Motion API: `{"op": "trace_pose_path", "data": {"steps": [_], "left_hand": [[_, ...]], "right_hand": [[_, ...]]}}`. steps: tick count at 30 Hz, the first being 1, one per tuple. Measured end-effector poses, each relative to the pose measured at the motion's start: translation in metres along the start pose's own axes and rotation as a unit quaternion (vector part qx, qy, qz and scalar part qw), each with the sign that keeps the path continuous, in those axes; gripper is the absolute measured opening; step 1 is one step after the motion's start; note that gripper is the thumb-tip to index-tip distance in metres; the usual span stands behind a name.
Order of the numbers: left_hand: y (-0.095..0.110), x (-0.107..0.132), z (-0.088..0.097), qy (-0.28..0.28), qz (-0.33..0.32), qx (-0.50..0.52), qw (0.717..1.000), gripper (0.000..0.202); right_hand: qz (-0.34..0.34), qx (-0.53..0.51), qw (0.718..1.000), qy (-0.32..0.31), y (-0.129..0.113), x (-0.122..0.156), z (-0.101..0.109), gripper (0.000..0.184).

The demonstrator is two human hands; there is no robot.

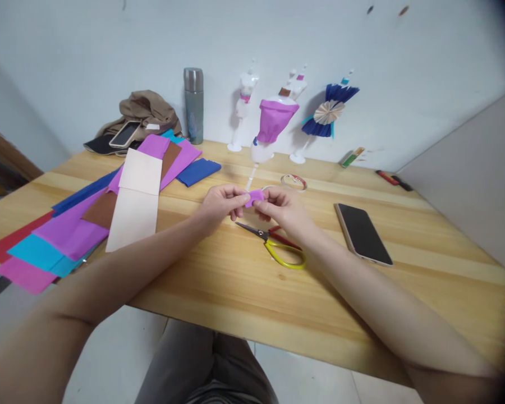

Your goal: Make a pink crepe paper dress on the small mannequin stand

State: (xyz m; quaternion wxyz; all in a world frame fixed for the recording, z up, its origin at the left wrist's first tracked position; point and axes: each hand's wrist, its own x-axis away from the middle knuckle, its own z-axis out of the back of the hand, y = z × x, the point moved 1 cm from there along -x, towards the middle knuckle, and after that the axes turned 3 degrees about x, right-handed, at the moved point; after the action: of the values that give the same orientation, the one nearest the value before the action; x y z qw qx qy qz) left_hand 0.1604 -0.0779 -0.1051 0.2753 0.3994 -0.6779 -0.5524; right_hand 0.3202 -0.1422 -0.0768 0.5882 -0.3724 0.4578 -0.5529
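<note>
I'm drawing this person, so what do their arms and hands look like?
The left arm and right arm look bare, with no sleeve, watch or bracelet in view. The left hand and right hand wear no gloves. I see no rings, though parts are hidden.

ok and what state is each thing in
left hand, pinching purple piece
right hand, pinching purple piece
purple piece, held between both hands
scissors, lying flat, blades seemingly closed
right phone, face up, screen dark
left phone, face up, screen dark
flask, upright, lid on
</note>
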Motion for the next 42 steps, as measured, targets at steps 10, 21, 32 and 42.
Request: {"op": "trace_pose_path", "data": {"steps": [10, 21, 32, 42], "left_hand": [[0.007, 0.004, -0.001, 0.001, 0.017, 0.063, 0.998, 0.018], [0.012, -0.012, 0.018, 0.041, 0.002, 0.057, 0.998, 0.016], [0.015, -0.021, 0.038, -0.021, 0.018, 0.057, 0.998, 0.022], [0.017, -0.015, 0.029, 0.015, 0.017, 0.144, 0.989, 0.028]], "right_hand": [[0.0, -0.028, 0.999, 0.038, -0.005, -0.009, -0.015, 0.036], [-0.038, -0.118, 0.991, 0.054, -0.002, -0.034, -0.034, 0.031], [-0.019, -0.095, 0.995, 0.006, -0.015, -0.043, -0.041, 0.023], [-0.048, -0.132, 0.99, 0.024, -0.013, -0.048, -0.034, 0.032]]}}
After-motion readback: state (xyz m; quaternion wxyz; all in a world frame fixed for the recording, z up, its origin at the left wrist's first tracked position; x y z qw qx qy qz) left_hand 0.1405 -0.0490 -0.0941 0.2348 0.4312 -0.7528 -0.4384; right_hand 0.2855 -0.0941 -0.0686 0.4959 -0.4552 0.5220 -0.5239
